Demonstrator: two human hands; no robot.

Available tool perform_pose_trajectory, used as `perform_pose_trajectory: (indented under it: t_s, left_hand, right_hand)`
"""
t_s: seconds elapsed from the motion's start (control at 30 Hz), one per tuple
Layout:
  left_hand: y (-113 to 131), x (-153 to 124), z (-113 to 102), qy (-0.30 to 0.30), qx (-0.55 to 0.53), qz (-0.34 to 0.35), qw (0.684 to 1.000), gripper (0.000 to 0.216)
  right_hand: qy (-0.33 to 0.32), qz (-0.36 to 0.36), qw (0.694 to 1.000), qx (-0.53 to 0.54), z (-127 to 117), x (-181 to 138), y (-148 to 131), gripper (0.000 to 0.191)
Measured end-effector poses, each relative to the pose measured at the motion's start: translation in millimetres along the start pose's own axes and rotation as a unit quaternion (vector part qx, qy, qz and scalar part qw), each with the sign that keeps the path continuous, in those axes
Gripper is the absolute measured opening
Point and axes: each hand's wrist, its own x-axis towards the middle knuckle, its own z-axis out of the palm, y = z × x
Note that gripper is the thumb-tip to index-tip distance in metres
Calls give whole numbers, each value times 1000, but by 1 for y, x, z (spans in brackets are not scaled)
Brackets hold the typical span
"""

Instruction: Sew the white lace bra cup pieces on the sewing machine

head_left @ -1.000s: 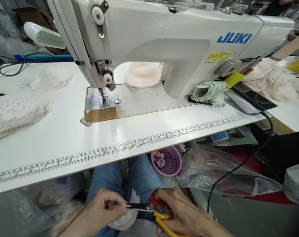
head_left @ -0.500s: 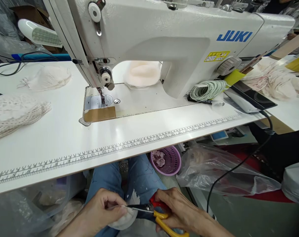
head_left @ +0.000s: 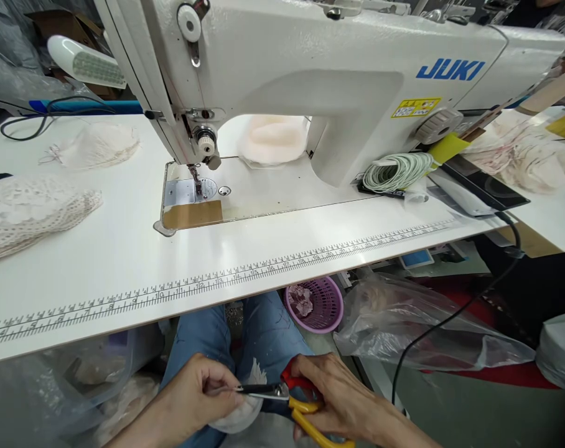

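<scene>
Still scissors [head_left: 282, 391] in the right hand [head_left: 342, 396], tips at white cloth [head_left: 240, 417].

Wearing plain blue jeans [head_left: 203, 336], pretty standard mid-blue denim by the look of things. Lighter and kinda faded on top of the legs, darker along the inner sides and in the creases. Can also spot some thin curly lines on the right leg [head_left: 268, 330], maybe loose threads, too tiny to say for sure. As for the arms: bare left hand [head_left: 212, 389], bare right hand [head_left: 331, 392], then bare wrists and forearms [head_left: 385, 420] all the way to the bottom edge of the view. Slim fingers, knuckles showing a bit on the right.
</scene>
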Motion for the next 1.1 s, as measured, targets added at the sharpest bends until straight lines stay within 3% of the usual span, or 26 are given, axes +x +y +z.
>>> perform_pose_trajectory:
  t_s: [0.2, 0.33, 0.47, 0.6, 0.73, 0.83, 0.93, 1.0, 1.03, 1.1]
  left_hand:
    - [3, 0, -2, -14, -12, -3, 1000, 52]
    - [1, 0, -4, -9, -42, -3, 999, 55]
    - [-8, 1, -7, -3, -118, 19, 993, 52]
    - [-17, 1, -9, -4, -150, 49, 987, 51]
    - [-21, -2, -9, 18, -152, 70, 986, 51]
    - [-19, -8, -11, 9, -153, 76, 985, 51]
    - [-15, -12, -14, 4, -140, 74, 987, 53]
    - [-14, -12, -15, 7, -126, 74, 989, 56]
    - [-14, -11, -15, 8, -120, 76, 990, 57]
    - [-13, -9, -14, 4, -108, 79, 991, 58]
  right_hand:
    - [-1, -1, 1000, 5, 3, 2, 0, 34]
    - [57, 1, 998, -20, -15, -1, -3, 38]
    - [162, 7, 987, -19, -74, -7, -17, 39]
    - [205, 6, 968, -144, -147, 2, -23, 33]
    - [189, -10, 946, -263, -201, 32, -2, 35]
    - [159, -24, 939, -303, -221, 52, 16, 35]
    - [201, -3, 910, -364, -213, 57, 8, 30]
    - [295, 20, 862, -412, -185, 52, -14, 28]
    - [320, 6, 854, -411, -165, 49, -29, 28]
    - [303, -59, 896, -320, -118, 44, -60, 24]
